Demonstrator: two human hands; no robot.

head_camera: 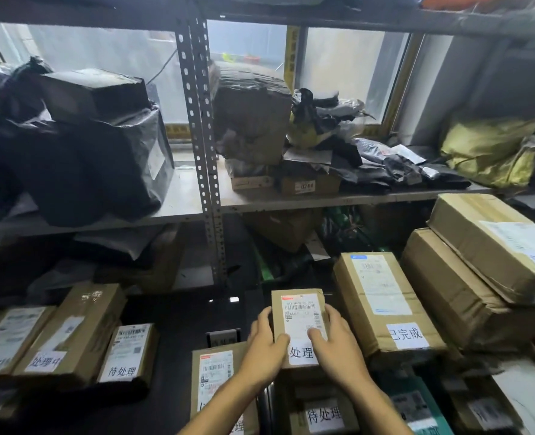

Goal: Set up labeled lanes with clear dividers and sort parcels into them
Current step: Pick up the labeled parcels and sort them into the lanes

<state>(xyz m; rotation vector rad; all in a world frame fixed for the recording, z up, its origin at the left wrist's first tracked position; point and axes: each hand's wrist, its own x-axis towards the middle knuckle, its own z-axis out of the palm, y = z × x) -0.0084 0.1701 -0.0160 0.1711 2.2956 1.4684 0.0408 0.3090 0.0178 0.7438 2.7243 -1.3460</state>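
A small cardboard parcel (297,312) with a white shipping label and a handwritten paper label sits low in the middle. My left hand (267,343) grips its left edge and my right hand (338,343) grips its right edge, thumbs on top. To its right lies a larger labeled box (382,299). Below it sit another labeled box (322,412) and a parcel (216,381) under my left forearm. At the left, three labeled boxes (71,328) lie side by side.
A metal shelf upright (205,152) stands ahead. The shelf (338,199) holds black bagged parcels (81,152), a wrapped box (250,114), grey mailers and a yellow bag (492,149). Two big cartons (485,246) are stacked at the right.
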